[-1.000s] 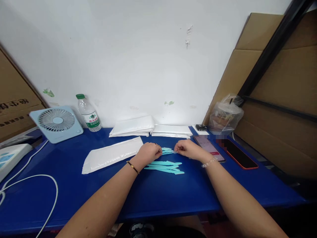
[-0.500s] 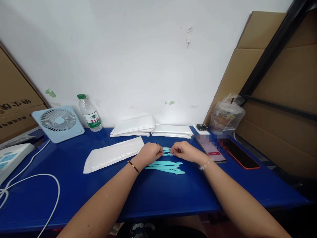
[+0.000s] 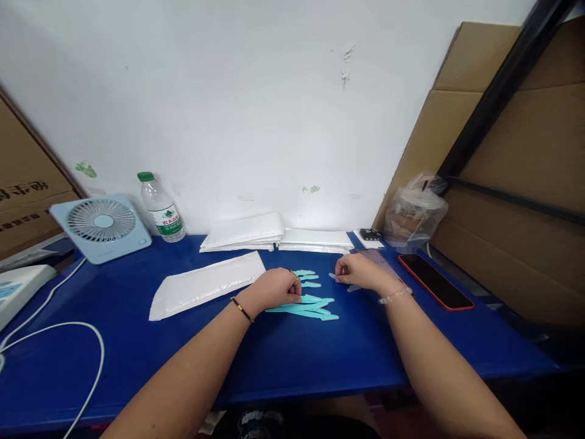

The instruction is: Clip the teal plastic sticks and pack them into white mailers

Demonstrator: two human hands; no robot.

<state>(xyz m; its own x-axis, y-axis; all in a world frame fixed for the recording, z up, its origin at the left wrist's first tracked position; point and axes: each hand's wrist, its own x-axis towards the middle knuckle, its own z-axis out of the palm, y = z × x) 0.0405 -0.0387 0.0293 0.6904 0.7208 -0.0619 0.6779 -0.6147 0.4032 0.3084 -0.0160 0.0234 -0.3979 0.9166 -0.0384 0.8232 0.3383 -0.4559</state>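
Turquoise sticks (image 3: 315,314), at left fingers (image 3: 295,291)

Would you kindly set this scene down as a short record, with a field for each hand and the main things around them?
Left hand: fingers at the teal sticks; grip unclear
Right hand: pinching a small clear piece
Teal sticks: two groups lying on the blue table
Single white mailer: flat, left of the sticks
Mailer stacks: two, along the wall
Left side: fan, bottle
Right side: red-edged phone, bagged cup
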